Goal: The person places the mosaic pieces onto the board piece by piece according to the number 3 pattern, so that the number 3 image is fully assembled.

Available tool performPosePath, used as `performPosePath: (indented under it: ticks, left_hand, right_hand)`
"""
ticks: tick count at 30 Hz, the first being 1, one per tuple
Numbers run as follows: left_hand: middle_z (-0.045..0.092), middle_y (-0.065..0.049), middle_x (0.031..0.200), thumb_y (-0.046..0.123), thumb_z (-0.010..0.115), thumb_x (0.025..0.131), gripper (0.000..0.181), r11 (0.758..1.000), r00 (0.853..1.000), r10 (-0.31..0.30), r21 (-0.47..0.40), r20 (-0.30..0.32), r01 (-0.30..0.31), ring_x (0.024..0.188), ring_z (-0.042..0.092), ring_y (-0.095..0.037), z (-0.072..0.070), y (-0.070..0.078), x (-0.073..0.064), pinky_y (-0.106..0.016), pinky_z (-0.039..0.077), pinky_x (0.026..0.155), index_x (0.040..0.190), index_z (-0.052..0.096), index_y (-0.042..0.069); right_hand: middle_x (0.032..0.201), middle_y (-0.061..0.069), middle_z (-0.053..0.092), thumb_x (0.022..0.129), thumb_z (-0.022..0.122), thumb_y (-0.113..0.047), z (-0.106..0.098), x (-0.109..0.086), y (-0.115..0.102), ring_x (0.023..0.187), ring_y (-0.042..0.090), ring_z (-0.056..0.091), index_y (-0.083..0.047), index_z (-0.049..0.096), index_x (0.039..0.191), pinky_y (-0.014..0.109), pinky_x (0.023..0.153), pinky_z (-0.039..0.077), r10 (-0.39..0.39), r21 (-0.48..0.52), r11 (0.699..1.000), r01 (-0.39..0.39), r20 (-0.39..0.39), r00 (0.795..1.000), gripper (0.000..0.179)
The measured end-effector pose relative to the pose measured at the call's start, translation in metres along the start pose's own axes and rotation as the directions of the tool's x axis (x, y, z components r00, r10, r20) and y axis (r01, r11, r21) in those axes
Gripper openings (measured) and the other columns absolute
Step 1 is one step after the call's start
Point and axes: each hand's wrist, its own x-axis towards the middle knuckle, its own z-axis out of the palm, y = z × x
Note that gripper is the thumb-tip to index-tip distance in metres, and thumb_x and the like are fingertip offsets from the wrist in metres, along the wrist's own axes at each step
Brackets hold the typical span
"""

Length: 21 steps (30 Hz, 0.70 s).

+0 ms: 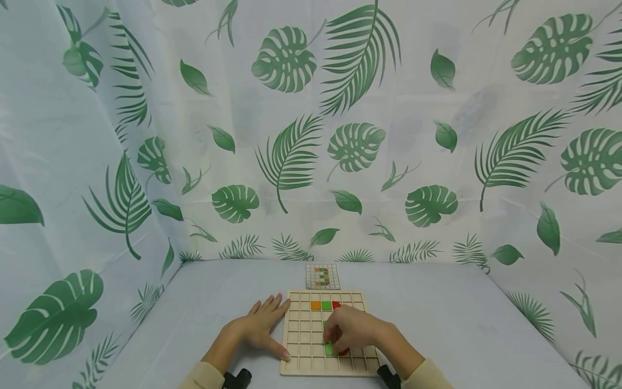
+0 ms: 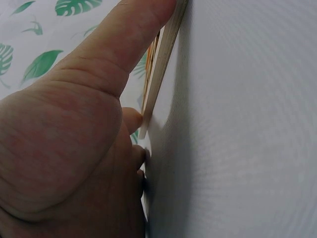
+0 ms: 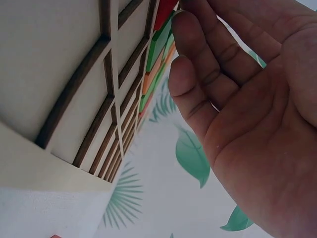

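A pale wooden grid board (image 1: 301, 369) lies on the white table. Along its left side my left hand (image 1: 259, 324) is spread flat, fingers straight, with the thumb on the board's near left corner; in the left wrist view the thumb (image 2: 109, 54) reaches the board's edge. My right hand (image 1: 357, 328) bends over the board, thumb and index finger pinching at a green tile (image 1: 329, 349) in a lower cell. Beside it a red piece (image 1: 344, 352) shows under the hand. In the right wrist view the curled fingers (image 3: 195, 64) partly hide the red piece.
Farther up the board lie an orange tile (image 1: 316, 306), a green tile (image 1: 326, 306) and a red piece (image 1: 336, 305). Beyond the far edge lies a card (image 1: 332, 268) printed with a coloured grid pattern. Leaf-printed cloth (image 1: 311, 216) hangs behind the table and at its sides.
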Motion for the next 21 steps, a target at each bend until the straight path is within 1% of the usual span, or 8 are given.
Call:
performPosePath:
  ticks: [9, 17, 21]
  left_hand:
    - [0.009, -0.016, 0.176, 0.077, 0.081, 0.069, 0.131, 1.0, 1.0, -0.01, -0.002, 0.002, 0.01, 0.163, 0.006, -0.038, 0.0, -0.0009, 0.002, -0.063, 0.006, 0.13, 0.168, 0.02, 0.017]
    - [0.008, -0.015, 0.176, 0.078, 0.08, 0.068, 0.132, 1.0, 1.0, -0.024, -0.005, 0.006, 0.024, 0.163, 0.006, -0.037, 0.0015, -0.0018, 0.0033, -0.061, 0.005, 0.131, 0.168, 0.019, 0.018]
    - [0.008, -0.015, 0.176, 0.078, 0.08, 0.068, 0.132, 1.0, 1.0, -0.018, -0.003, 0.002, 0.018, 0.163, 0.006, -0.038, 0.0022, -0.0026, 0.0029, -0.061, 0.005, 0.131, 0.168, 0.019, 0.018]
  right_hand:
    - [0.081, -0.013, 0.074, 0.077, 0.09, -0.003, -0.0003, -0.0013, -0.0011, 0.068, -0.003, 0.062, -0.017, 0.082, 0.088, 0.018, 0.064, 0.055, 0.016, -0.001, 1.0, -0.016, 0.004, 1.0, 0.02]
    - [0.083, -0.015, 0.074, 0.078, 0.09, -0.003, -0.0014, -0.0015, -0.0013, 0.071, -0.004, 0.063, -0.019, 0.082, 0.088, 0.017, 0.066, 0.055, 0.018, -0.021, 1.0, -0.018, 0.007, 1.0, 0.02]
    - [0.084, -0.015, 0.074, 0.077, 0.089, -0.002, -0.0014, -0.0015, -0.0004, 0.072, -0.004, 0.064, -0.018, 0.082, 0.087, 0.017, 0.067, 0.056, 0.014, -0.002, 1.0, -0.014, -0.001, 1.0, 0.02]
